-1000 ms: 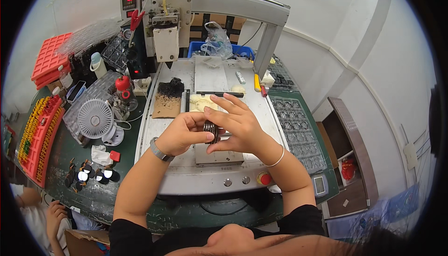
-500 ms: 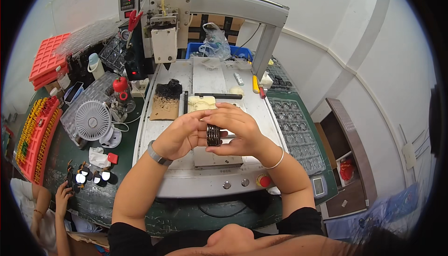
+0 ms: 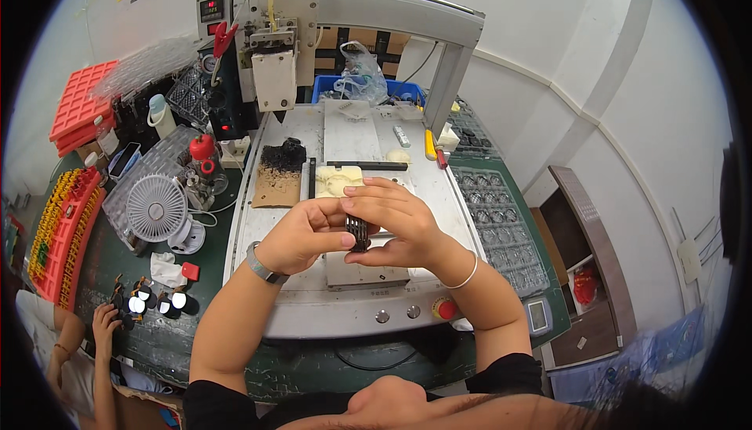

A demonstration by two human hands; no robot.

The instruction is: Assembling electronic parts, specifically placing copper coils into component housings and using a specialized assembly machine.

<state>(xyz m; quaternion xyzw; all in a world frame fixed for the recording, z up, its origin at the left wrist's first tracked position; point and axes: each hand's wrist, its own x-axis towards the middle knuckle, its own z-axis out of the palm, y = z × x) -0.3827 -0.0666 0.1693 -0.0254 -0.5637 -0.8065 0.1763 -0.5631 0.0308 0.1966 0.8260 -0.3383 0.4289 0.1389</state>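
Between my hands is a small stack of glossy black disc-like parts [image 3: 357, 234], held on edge above the front of the machine's bed. My left hand [image 3: 309, 234] closes on its left side with the thumb pressed against it. My right hand [image 3: 398, 222] wraps the other side, fingers over the top and thumb below. The exact kind of part is too small to tell. Just beyond my fingers lies a cream-coloured moulded block [image 3: 333, 178] against black guide bars [image 3: 368, 166]. A dispensing head with a dark pointed nozzle [image 3: 280, 115] hangs farther back on the left.
Left on the green table stand a white fan [image 3: 157, 207], a red rack of yellow pieces [image 3: 66, 238] and black parts with white discs [image 3: 178, 301]. Another person's hand [image 3: 106, 328] is beside these. Transparent trays [image 3: 497, 222] lie right, near a red stop button [image 3: 445, 309].
My left thumb has come across onto the stack, and my left fingers have closed in. The stack sits slightly lower and more turned. The view has shifted a little.
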